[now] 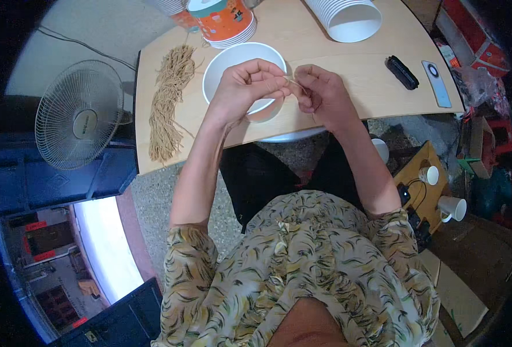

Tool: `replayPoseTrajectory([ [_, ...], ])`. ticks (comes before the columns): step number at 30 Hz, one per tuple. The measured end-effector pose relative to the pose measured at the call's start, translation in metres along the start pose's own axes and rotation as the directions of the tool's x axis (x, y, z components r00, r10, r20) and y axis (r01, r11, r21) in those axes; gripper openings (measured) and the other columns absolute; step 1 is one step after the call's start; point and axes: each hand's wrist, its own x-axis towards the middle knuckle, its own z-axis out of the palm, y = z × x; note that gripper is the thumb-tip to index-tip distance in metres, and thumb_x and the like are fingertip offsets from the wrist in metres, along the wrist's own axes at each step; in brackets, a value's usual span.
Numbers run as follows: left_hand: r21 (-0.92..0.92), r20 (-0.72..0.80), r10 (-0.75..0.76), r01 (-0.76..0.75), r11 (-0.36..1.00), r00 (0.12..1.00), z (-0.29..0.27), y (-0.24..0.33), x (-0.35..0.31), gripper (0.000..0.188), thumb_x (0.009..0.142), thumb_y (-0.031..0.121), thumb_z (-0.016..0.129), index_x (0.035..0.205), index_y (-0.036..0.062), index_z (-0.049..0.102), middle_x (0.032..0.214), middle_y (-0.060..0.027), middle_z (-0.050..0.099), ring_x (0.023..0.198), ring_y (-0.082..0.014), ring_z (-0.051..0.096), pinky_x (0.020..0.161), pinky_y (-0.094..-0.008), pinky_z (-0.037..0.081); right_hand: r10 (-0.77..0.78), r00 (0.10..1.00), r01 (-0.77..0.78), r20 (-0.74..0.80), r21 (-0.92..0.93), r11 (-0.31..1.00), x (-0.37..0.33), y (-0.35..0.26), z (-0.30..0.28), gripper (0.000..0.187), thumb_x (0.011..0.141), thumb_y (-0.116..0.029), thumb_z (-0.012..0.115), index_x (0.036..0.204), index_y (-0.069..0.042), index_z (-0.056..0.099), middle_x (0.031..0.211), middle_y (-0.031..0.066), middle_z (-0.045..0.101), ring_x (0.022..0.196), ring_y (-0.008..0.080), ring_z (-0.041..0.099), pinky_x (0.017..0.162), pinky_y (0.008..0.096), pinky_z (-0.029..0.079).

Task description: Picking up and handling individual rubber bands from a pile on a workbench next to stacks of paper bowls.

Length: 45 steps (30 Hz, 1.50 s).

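Note:
Above the near rim of a white paper tub, both my hands meet at a thin pale string. My left hand pinches it between thumb and fingertips. From the other side my right hand has its thumb and fingers closed on the same string. Much of the string is hidden by the fingers, and I cannot tell whether it is knotted. On the table left of the tub lies a long bundle of tan strings, with a few loose ends sticking out.
Behind the tub stand stacked orange-printed tubs; a white stack lies at back right. A black oblong object and a phone rest at right. Left of the table is a fan. Mugs stand lower right.

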Motion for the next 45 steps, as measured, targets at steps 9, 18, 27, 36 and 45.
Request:
replayPoseTrajectory([
  [9,-0.01,0.022,0.003,-0.003,1.0,1.0,0.002,0.002,-0.001,0.014,0.089,0.004,0.067,0.101,-0.001,0.063,0.091,-0.0111,0.071,0.083,-0.0158,0.07,0.077,-0.0244,0.058,-0.21,0.975,0.223,0.074,-0.376,0.899,0.002,0.0,-0.001,0.016,0.094,-0.015,0.064,0.1,-0.001,0.064,0.072,-0.0014,0.06,0.054,0.003,0.048,0.046,0.019,0.037],
  [18,-0.031,0.037,0.015,-0.014,0.999,0.999,-0.001,-0.002,0.001,0.012,0.09,0.003,0.065,0.102,-0.0009,0.063,0.093,-0.0116,0.07,0.084,-0.0164,0.07,0.078,-0.0244,0.058,-0.039,0.999,0.041,0.014,-0.136,0.99,-0.001,0.001,0.002,0.017,0.096,-0.016,0.058,0.102,0.0,0.058,0.071,0.001,0.056,0.051,0.005,0.044,0.045,0.0198,0.033],
  [27,-0.031,0.037,0.005,-0.004,1.0,0.999,0.0,-0.001,0.001,0.012,0.09,0.003,0.065,0.101,-0.0006,0.062,0.092,-0.0114,0.07,0.084,-0.0164,0.07,0.079,-0.0247,0.058,-0.194,0.979,0.203,0.065,-0.388,0.899,0.002,-0.006,0.001,0.018,0.095,-0.017,0.059,0.101,-0.001,0.064,0.069,-0.0002,0.059,0.051,0.0037,0.046,0.044,0.0201,0.036],
  [36,-0.046,0.026,0.019,-0.018,0.999,0.999,-0.001,-0.003,0.002,0.011,0.089,0.003,0.067,0.099,-0.0022,0.064,0.091,-0.0122,0.07,0.085,-0.017,0.07,0.077,-0.0246,0.058,-0.107,0.993,0.089,-0.056,-0.257,0.962,0.001,-0.008,-0.004,0.016,0.096,-0.014,0.057,0.1,0.0,0.064,0.069,-0.0013,0.055,0.052,0.0026,0.044,0.045,0.0189,0.034],
  [45,-0.015,0.033,-0.006,0.007,1.0,0.999,0.004,0.003,0.004,0.011,0.089,0.003,0.067,0.098,-0.0024,0.064,0.091,-0.0123,0.07,0.084,-0.0167,0.07,0.076,-0.0236,0.058,-0.205,0.976,0.218,0.077,-0.454,0.864,0.002,-0.01,-0.006,0.019,0.095,-0.017,0.062,0.105,-0.002,0.067,0.071,-0.0028,0.058,0.052,0.0019,0.043,0.047,0.0182,0.034],
])
